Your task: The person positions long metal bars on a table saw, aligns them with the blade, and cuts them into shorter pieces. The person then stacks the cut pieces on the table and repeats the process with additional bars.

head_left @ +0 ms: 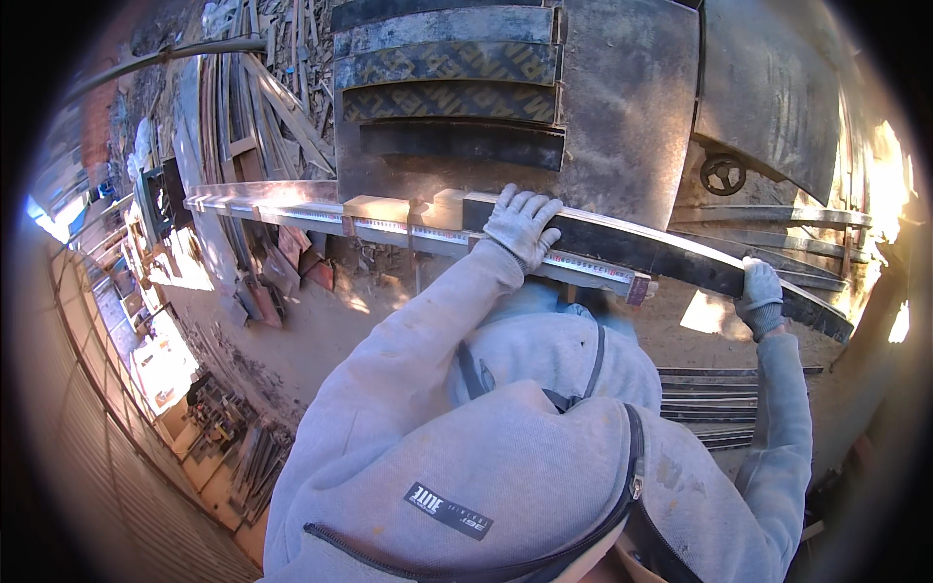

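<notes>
A long strip of black-faced plywood [622, 246] lies across in front of me, along the near side of a metal machine table. My gloved left hand [522, 225] rests flat on the strip near its left end, fingers stretched out and a little apart. Toward the far right, my gloved right hand [761, 294] is closed round the strip, its fingers over the far edge. A light wooden block [437, 210] sits just left of the strip's end. Below runs a rail with a measuring scale [583, 266], partly hidden by my left hand and forearm.
Several dark plywood strips [447, 63] lie on the metal table [632, 107]. A handwheel [722, 175] shows at the right machine's side. Scrap wood [258, 107] is heaped at the far left. Long slats [709, 398] lie low at right, by my right forearm.
</notes>
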A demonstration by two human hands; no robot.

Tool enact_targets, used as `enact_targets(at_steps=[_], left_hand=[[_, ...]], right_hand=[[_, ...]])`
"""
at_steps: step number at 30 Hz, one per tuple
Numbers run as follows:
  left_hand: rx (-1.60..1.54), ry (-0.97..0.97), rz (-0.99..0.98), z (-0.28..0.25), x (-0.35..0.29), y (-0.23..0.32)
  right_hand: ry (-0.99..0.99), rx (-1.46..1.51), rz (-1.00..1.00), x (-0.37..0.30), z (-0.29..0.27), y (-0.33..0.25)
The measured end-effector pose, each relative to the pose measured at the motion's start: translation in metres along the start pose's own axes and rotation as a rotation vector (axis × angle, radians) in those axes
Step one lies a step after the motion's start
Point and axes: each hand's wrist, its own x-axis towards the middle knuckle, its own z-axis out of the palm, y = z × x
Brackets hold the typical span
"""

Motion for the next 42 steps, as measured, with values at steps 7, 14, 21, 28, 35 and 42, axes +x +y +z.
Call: enact_targets(at_steps=[7, 14, 21, 28, 35, 42], left_hand=[[0.011, 0.018, -0.018, 0.011, 0.009, 0.027], [0.037, 0.112, 0.015, 0.01, 0.017, 0.033], [0.083, 0.11, 0.009, 0.006, 0.011, 0.038], [0.156, 0.11, 0.013, 0.004, 0.004, 0.043], [0.194, 0.142, 0.036, 0.009, -0.001, 0.043], [0.241, 0.113, 0.0, 0.012, -0.003, 0.042]], right_hand=[[-0.029, 0.029, 0.022, 0.009, -0.009, -0.011], [-0.23, -0.156, 0.192, 0.022, -0.037, -0.027], [-0.29, -0.233, 0.293, 0.018, -0.03, -0.048], [-0.217, -0.335, 0.318, 0.007, -0.021, -0.073], [-0.187, -0.27, 0.389, -0.001, -0.028, -0.091], [-0.231, -0.224, 0.42, -0.004, -0.032, -0.099]])
